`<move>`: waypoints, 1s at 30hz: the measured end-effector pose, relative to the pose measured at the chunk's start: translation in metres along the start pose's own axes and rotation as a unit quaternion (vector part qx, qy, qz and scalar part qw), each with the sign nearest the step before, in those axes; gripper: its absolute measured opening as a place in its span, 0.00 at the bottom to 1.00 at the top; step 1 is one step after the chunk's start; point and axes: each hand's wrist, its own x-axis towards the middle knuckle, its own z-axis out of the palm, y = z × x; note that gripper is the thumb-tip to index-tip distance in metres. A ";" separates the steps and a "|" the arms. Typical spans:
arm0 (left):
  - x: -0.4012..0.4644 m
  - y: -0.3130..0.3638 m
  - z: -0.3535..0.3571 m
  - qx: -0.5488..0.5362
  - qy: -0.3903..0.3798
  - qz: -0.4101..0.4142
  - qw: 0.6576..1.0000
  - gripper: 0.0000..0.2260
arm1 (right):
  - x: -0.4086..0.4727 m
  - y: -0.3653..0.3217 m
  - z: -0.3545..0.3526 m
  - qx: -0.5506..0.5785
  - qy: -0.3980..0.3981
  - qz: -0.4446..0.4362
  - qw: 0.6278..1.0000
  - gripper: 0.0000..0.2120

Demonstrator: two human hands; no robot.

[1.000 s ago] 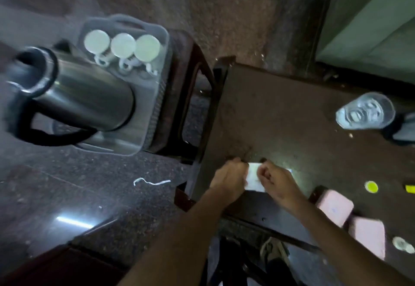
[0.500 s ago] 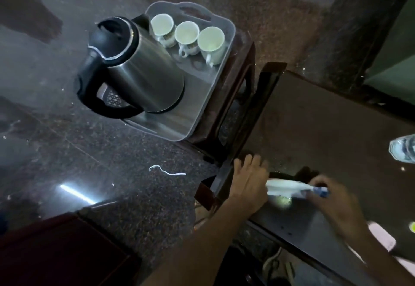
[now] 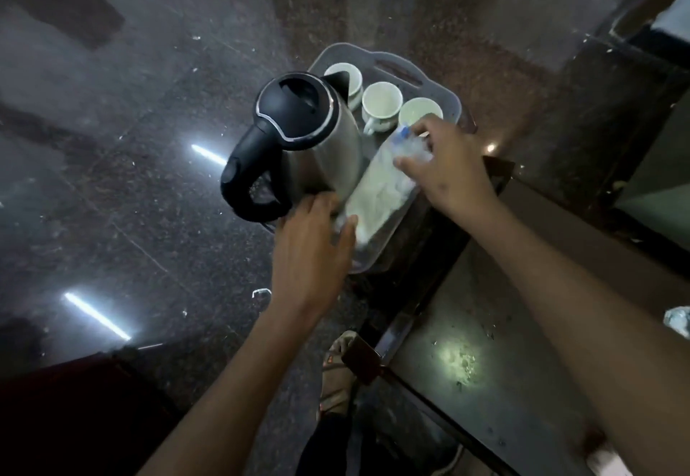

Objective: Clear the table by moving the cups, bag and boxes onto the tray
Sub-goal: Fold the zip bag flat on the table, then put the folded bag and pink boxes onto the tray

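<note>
A clear plastic bag (image 3: 379,191) with pale contents and a blue clip lies on the grey tray (image 3: 410,76), beside a steel kettle (image 3: 298,143). My right hand (image 3: 448,169) grips the bag's far end near the clip. My left hand (image 3: 317,247) holds the bag's near end at the tray's front edge. Three white cups stand in a row at the back of the tray: one (image 3: 345,77) half behind the kettle, one (image 3: 381,104) in the middle, one (image 3: 418,113) by my right hand.
The tray rests on a dark wooden stool (image 3: 440,236) over a polished dark stone floor. The dark table (image 3: 522,345) lies at lower right, with a crumpled clear item (image 3: 677,320) at the frame edge. My sandalled foot (image 3: 338,374) shows below.
Both hands lifted the bag off the table and carried it left onto the tray beside the kettle. The view swung toward the tray.
</note>
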 end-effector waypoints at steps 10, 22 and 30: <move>0.007 -0.015 0.027 0.140 -0.165 0.115 0.970 0.18 | -0.003 -0.002 0.034 -0.331 0.010 -0.169 0.928 0.21; 0.010 -0.001 0.037 0.273 -0.229 0.171 0.919 0.14 | -0.013 -0.004 0.055 -0.372 -0.189 -0.044 0.908 0.21; -0.021 0.029 0.026 0.157 -0.110 0.126 0.973 0.23 | -0.134 0.015 0.013 -0.217 0.085 -0.059 0.971 0.22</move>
